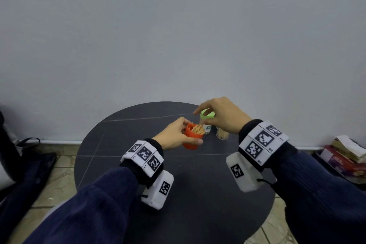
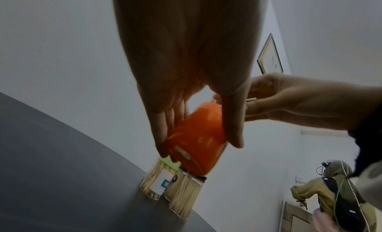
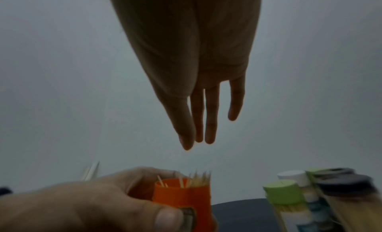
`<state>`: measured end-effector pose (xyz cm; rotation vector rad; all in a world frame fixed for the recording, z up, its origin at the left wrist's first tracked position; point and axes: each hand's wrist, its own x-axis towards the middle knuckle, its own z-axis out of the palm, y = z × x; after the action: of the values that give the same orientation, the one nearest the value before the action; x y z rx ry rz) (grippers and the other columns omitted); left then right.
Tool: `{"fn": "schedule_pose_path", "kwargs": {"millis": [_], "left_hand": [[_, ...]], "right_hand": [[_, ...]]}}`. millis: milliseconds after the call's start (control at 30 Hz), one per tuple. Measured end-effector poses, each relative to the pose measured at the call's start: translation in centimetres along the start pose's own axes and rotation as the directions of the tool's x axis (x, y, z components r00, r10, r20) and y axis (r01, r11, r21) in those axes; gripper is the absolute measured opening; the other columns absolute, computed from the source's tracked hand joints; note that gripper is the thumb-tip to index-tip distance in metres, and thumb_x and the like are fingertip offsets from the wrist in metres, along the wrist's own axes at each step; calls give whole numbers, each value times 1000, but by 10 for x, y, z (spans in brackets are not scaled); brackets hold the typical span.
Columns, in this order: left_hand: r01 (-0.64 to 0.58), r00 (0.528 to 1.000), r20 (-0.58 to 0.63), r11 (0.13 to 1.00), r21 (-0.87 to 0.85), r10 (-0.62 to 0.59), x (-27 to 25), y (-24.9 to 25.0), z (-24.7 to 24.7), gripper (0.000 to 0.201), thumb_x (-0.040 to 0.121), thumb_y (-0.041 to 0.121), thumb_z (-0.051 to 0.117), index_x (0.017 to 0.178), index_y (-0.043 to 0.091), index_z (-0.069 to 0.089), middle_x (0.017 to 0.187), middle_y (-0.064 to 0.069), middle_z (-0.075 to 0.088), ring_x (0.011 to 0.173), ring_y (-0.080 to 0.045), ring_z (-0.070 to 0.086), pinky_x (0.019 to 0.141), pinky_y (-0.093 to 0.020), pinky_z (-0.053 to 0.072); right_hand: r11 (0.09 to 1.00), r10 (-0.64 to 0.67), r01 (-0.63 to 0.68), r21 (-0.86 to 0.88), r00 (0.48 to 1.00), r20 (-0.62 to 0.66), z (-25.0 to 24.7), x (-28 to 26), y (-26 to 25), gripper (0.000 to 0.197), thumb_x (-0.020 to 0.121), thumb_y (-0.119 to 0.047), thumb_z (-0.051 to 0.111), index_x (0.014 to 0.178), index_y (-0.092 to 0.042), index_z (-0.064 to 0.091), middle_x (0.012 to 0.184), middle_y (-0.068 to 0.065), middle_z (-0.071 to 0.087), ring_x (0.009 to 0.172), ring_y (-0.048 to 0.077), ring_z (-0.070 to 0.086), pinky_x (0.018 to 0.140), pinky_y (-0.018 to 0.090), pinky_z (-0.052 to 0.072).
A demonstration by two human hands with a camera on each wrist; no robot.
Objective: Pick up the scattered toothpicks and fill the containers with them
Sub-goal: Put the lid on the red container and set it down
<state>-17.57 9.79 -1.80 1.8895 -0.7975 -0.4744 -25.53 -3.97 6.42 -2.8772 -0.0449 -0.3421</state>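
My left hand [image 1: 193, 133] grips an orange container [image 1: 191, 138] above the dark round table [image 1: 178, 184], tilted slightly; toothpicks [image 1: 198, 129] stick out of its open top. The left wrist view shows my fingers and thumb curled round its orange body [image 2: 198, 137]. My right hand [image 1: 199, 118] hovers just above the container's mouth [image 3: 181, 184], fingers [image 3: 209, 129] straight and close together. A thin pale toothpick [image 2: 251, 99] shows pinched at those fingertips in the left wrist view. I see no loose toothpicks on the table.
Behind the orange container stand a green-lidded jar [image 1: 207, 115] and a clear jar [image 1: 222, 134], both full of toothpicks, with white-lidded [image 3: 292, 176] and dark-lidded [image 3: 343, 181] jars beside them. A dark bag [image 1: 25, 164] lies left, stacked books [image 1: 344, 156] right. A person in an olive hoodie [image 2: 335, 194] stands beyond.
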Motion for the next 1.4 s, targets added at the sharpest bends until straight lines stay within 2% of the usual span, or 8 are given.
{"fn": "schedule_pose_path", "kwargs": {"millis": [267, 367, 533, 633, 733, 867, 1100, 1400], "left_hand": [[-5, 1000, 20, 1000, 5, 5, 11, 0, 7, 57, 74, 28, 78, 116, 17, 42, 121, -4, 59, 110, -17, 57, 93, -30, 47], [0, 1000, 22, 1000, 18, 0, 13, -1, 9, 57, 74, 29, 77, 117, 18, 41, 122, -4, 58, 111, -17, 56, 95, -31, 47], [-3, 1000, 15, 999, 32, 2, 13, 0, 12, 59, 75, 29, 76, 120, 16, 41, 123, -4, 57, 111, -17, 56, 96, -32, 46], [-5, 1000, 30, 999, 45, 4, 13, 0, 13, 59, 77, 29, 75, 123, 15, 40, 125, -3, 55, 111, -16, 54, 93, -28, 45], [-7, 999, 53, 999, 44, 4, 13, 0, 14, 60, 79, 29, 73, 126, 14, 39, 129, -5, 54, 115, -17, 53, 97, -31, 45], [-20, 996, 83, 1000, 23, 18, 13, 0, 14, 59, 80, 28, 71, 128, 14, 39, 130, -6, 53, 117, -18, 53, 98, -31, 45], [-62, 996, 67, 998, -26, 64, 12, -1, 14, 50, 80, 23, 73, 119, 18, 42, 125, -6, 55, 114, -19, 55, 98, -34, 47], [-85, 994, 66, 996, 24, 83, 12, 0, 14, 47, 82, 26, 71, 120, 16, 44, 124, -6, 56, 113, -21, 54, 98, -36, 46]], "right_hand": [[965, 244, -233, -123, 967, 74, 3, -33, 65, 34, 87, -20, 60, 121, -15, 57, 123, 7, 59, 113, 23, 54, 95, 34, 43], [884, 421, -293, -364, 838, 348, 19, -50, 97, 57, 85, -30, 64, 136, -19, 41, 136, 10, 46, 123, 25, 46, 98, 30, 38], [841, 523, -362, -401, 730, 439, 44, -66, 125, 63, 78, -31, 71, 133, -21, 41, 132, 11, 49, 116, 25, 52, 93, 31, 46], [868, 490, -378, -324, 763, 422, 45, -65, 127, 48, 78, -25, 72, 118, -19, 47, 124, 11, 57, 105, 23, 56, 84, 28, 47], [909, 377, -412, 56, 874, 306, 40, -58, 113, 45, 86, -24, 64, 123, -14, 41, 109, 11, 61, 81, 18, 58, 68, 20, 47], [597, 322, -406, 692, 911, 257, 33, -46, 79, 31, 95, -18, 49, 124, -12, 41, 92, 6, 58, 67, 16, 58, 60, 21, 49], [583, 232, -367, 725, 930, 284, 44, -26, 48, 27, 99, -28, 39, 124, -18, 36, 105, 8, 56, 65, 19, 58, 65, 28, 48], [797, 138, -173, 578, 985, 105, 48, -24, 41, 26, 97, -32, 43, 120, -23, 34, 88, 7, 61, 67, 14, 57, 71, 28, 47]]}}
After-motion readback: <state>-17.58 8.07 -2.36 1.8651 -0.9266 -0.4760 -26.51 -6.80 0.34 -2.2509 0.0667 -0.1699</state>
